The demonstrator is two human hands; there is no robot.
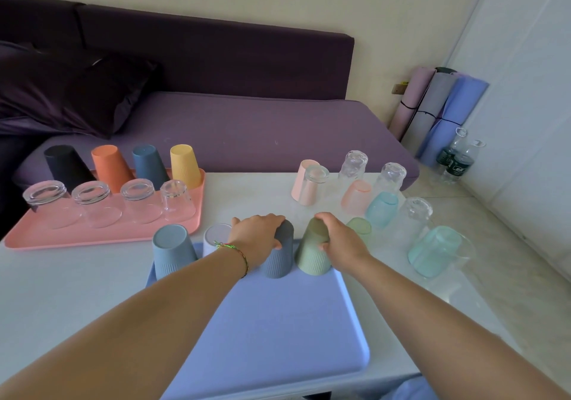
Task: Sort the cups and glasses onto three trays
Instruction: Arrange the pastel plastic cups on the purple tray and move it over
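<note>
A blue tray [272,322] lies in front of me with upside-down ribbed cups along its far edge. My left hand [258,236] grips the top of a dark grey cup [279,257]. My right hand [338,239] holds an olive green cup [313,254] standing beside it. A light blue cup [171,251] and a white cup [214,237] stand to the left on the same tray. A pink tray [102,234] at the left carries several coloured cups and several clear glasses, all inverted.
On the white table [61,291] to the right stand loose pink, teal and green cups and clear glasses, such as a teal glass [432,251] and a pink cup [306,183]. A purple sofa sits behind the table. Rolled mats and water bottles stand at the right wall.
</note>
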